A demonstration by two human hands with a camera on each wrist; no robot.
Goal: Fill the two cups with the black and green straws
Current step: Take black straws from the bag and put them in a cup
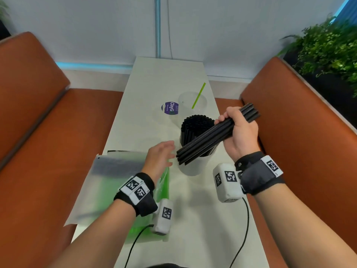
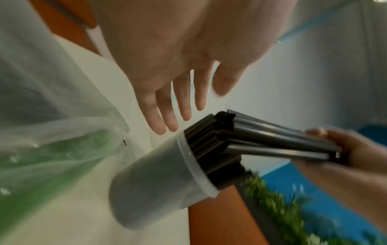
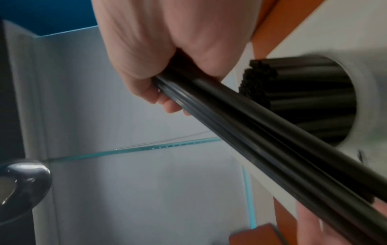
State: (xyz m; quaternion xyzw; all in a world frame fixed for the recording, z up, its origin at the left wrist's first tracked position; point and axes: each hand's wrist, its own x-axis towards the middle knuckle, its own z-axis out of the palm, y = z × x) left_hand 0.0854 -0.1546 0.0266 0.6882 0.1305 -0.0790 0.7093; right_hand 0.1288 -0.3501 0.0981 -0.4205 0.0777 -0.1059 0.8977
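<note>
The table (image 1: 146, 105) runs away from the person, bags (image 1: 116, 175) of straws lying at its near left. Just right of them stands the near cup (image 1: 195, 165), already packed with black straws; the far cup (image 1: 191, 103) holds one green straw (image 1: 199, 95). The right hand (image 1: 239, 132) is wrapped round a black bundle (image 1: 208, 138), whose long axis slants from far right down to near left across the near cup's mouth. The left hand (image 1: 160, 153), fingers loosely spread, empty, hovers just left of the bundle's lower tips, nearer them than the right.
</note>
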